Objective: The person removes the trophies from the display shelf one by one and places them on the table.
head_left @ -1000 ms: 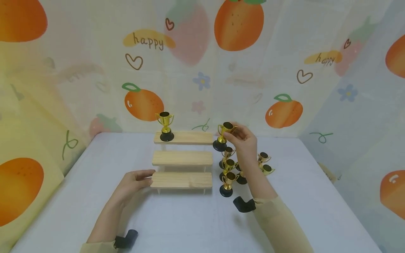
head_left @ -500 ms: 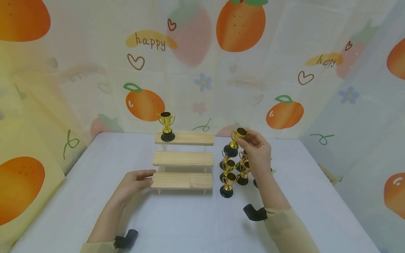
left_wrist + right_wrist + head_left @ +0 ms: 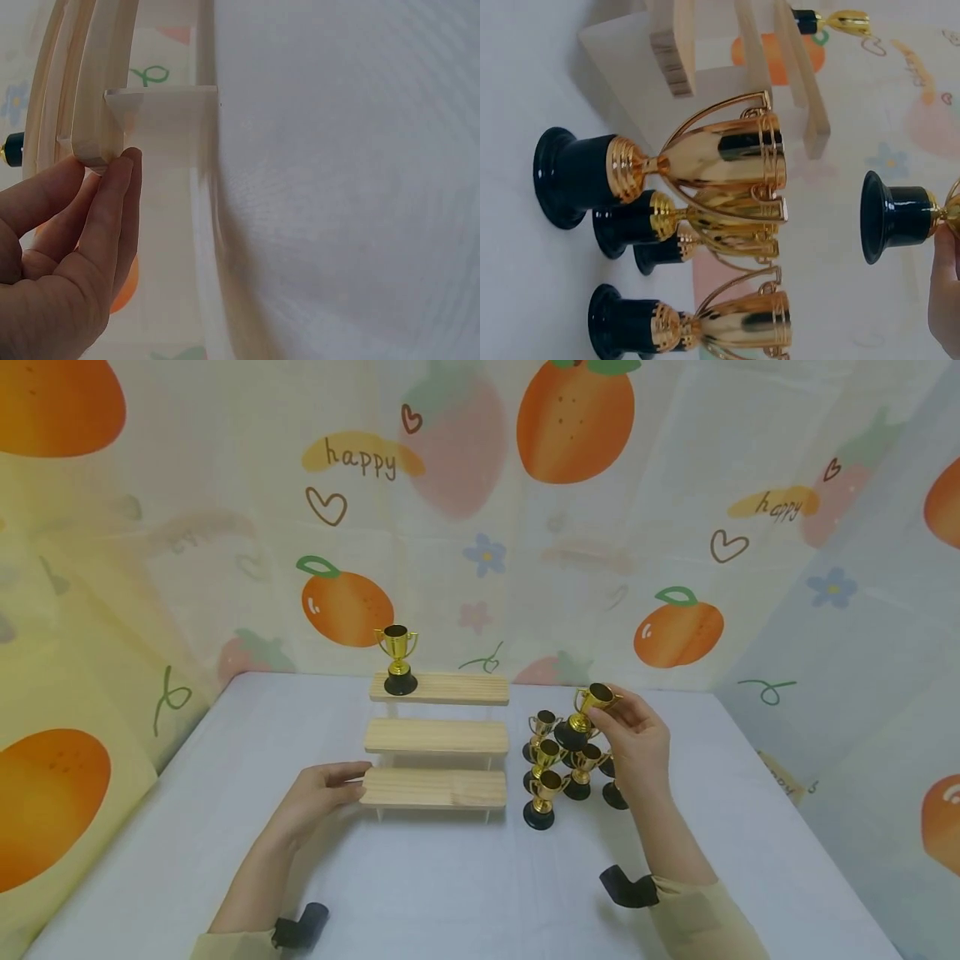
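My right hand (image 3: 641,747) pinches a small gold trophy cup (image 3: 597,697) with a black base. It is held tilted above a group of similar trophies (image 3: 550,782) to the right of the shelf. The right wrist view has the held trophy's base (image 3: 900,215) at its right edge. At the left end of the lowest board, my left hand (image 3: 315,797) holds the three-step wooden shelf (image 3: 435,788). Thumb and fingertips grip the board's corner (image 3: 96,154) in the left wrist view. Another gold trophy (image 3: 400,660) stands upright at the left of the top board.
Clear supports hold the boards above the white-covered table (image 3: 420,893). Behind it hangs a fruit-patterned curtain (image 3: 570,552). Copper-toned and yellow-gold trophies (image 3: 727,154) stand close together, some partly hidden behind the right hand.
My right hand has carried the trophy rightward and toward me, from beside the top board to above the grouped trophies. My left hand keeps its hold on the shelf.
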`<state>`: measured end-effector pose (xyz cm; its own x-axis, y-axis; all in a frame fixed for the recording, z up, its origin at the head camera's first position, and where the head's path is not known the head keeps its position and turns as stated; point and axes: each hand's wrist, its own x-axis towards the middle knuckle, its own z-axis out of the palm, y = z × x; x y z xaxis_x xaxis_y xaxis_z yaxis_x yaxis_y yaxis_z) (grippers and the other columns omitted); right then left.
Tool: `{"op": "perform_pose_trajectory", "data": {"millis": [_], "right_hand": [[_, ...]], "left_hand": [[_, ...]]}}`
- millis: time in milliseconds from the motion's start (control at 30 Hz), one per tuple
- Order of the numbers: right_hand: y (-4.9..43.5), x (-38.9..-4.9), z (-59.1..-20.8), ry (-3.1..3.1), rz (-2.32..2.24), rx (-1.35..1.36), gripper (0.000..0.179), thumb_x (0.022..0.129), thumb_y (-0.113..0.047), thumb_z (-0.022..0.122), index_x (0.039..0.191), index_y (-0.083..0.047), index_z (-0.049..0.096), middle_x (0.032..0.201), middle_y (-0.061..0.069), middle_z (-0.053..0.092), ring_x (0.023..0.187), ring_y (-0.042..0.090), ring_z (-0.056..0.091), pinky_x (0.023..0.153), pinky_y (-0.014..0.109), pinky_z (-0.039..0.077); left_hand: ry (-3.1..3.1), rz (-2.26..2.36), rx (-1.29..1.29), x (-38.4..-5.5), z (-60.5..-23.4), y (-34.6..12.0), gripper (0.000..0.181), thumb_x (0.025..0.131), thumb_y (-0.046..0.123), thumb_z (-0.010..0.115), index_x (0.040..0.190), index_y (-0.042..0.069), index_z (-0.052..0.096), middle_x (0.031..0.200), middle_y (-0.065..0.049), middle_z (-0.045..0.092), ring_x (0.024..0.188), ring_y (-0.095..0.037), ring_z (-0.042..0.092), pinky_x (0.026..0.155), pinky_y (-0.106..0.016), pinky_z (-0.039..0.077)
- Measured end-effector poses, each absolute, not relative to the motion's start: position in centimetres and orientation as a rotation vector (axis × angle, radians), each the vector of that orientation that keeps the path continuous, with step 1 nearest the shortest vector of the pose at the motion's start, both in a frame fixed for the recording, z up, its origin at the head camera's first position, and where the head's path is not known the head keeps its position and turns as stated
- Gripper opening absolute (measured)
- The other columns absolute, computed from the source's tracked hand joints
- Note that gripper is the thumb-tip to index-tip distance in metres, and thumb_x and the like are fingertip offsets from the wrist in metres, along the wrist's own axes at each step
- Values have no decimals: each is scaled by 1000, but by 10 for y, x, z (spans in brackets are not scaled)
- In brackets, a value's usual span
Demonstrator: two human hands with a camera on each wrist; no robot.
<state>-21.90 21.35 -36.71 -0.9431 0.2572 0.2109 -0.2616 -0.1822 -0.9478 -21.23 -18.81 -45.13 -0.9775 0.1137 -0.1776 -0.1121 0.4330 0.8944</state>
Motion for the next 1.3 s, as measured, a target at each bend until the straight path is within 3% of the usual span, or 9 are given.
{"op": "perform_pose_trajectory", "data": {"millis": [367,733,967,1300], "right_hand": [[231,-203,-377,-1747,2167,-103,28,86,5,70,105,-15,70,91,-8,72,84,5,65,79,16,56],[243,-191,-394,-1753,2187,-128,28,86,7,69,101,-16,71,87,-9,72,80,4,64,70,15,53],[248,-189,-402,-1798,2210,-146,28,86,6,69,102,-17,70,91,-9,72,85,4,65,79,15,55],[251,-182,-421,-1800,2243,-78,38,84,14,65,98,-22,70,93,-12,75,85,2,68,78,14,56]], "left_hand": [[2466,1554,-34,-215,-452,-186,46,93,13,64,136,-1,56,137,-22,60,116,-22,63,98,-40,54],[2474,1560,-10,-214,-452,-187,47,93,11,64,136,-4,55,139,-26,57,113,-21,64,92,-35,55],[2467,1566,3,-215,-452,-189,48,93,11,64,138,-4,54,140,-26,56,113,-20,64,90,-31,55],[2456,1576,-13,-213,-451,-188,47,92,9,64,137,-3,55,139,-26,57,111,-18,64,88,-27,54]]}}
